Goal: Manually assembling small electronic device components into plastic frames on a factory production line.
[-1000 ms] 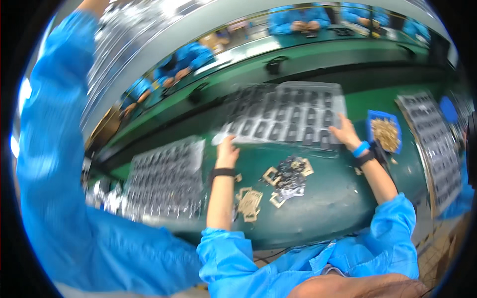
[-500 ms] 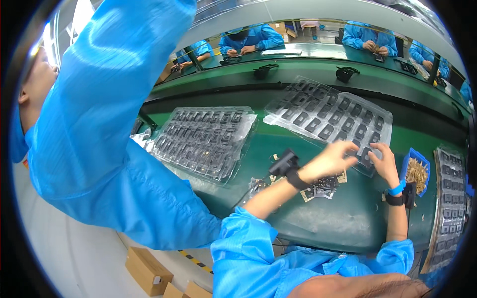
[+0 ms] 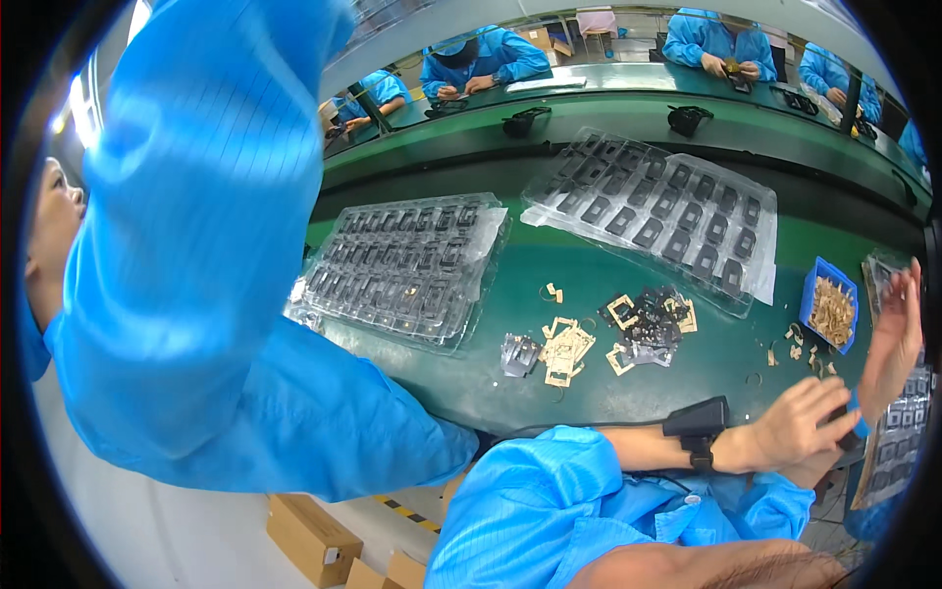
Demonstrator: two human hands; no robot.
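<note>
Blue wristband (image 3: 861,420) is circling just below the raised right hand (image 3: 895,319), whose fingers are standing straight, apparently empty. Left hand (image 3: 797,427) is curling against the band, presumably steadying it; whether it is pinching, I cannot tell. Blue bin (image 3: 810,294) is sitting on the counter (image 3: 711,368) nearby, probably keeping tan scraps (image 3: 832,312) together.

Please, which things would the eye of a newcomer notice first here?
A co-worker's huge blue sleeve fills the left side. At lower right, the left hand is at the right wrist, by the blue band, below the upright right hand. Across the green table, toward its far side, lies a clear tray of black parts.
</note>
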